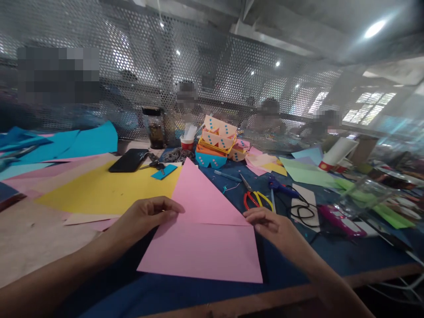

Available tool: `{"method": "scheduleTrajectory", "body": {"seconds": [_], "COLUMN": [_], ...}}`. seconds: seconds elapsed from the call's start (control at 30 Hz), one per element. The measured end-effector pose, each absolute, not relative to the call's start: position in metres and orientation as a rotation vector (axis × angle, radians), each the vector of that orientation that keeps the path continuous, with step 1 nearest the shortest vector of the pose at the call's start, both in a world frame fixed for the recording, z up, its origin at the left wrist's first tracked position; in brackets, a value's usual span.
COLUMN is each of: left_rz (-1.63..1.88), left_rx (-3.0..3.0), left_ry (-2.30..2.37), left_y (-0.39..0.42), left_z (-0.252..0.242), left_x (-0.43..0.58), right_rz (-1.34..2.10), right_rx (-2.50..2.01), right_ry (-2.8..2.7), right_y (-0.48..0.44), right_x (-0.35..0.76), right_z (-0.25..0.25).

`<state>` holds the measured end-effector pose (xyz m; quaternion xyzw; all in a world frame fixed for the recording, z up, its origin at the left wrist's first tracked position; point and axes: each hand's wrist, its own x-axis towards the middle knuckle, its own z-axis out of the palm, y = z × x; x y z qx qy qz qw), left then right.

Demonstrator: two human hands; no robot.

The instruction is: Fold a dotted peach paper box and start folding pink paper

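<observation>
A pink sheet of paper (205,254) lies on the blue table in front of me, with a triangular flap folded over at its upper part. My left hand (145,216) pinches the sheet's left edge between thumb and fingers. At the right end of the fold, my right hand (270,223) holds the flap's corner with curled fingers. Yellow paper (112,190) spreads beyond my left hand. Scissors (253,194) with red and yellow handles lie just past my right hand, close to a blue glue gun (283,187).
Folded paper crafts (212,159) are stacked at the back, near a paper cup (187,143) and a dark-lidded jar (155,128). A phone (128,160) and keys (154,162) rest on the left papers. A magenta power strip (342,221) with cables sits right. Perforated metal screening (212,66) stands behind.
</observation>
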<state>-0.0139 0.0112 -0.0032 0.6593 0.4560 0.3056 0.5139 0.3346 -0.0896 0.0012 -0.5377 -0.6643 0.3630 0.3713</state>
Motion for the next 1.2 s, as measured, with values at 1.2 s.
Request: {"method": "scheduleTrajectory", "body": {"seconds": [1.2], "left_rz": [0.611], "left_rx": [2.652], "left_ry": [0.971], "left_y": [-0.041], "left_z": [-0.01], "left_x": [-0.039], "right_rz": [-0.074], "right_rx": [-1.319], "right_ry": [-2.166], "right_y": [-0.136], "right_x": [0.334], "right_z": [-0.025]}}
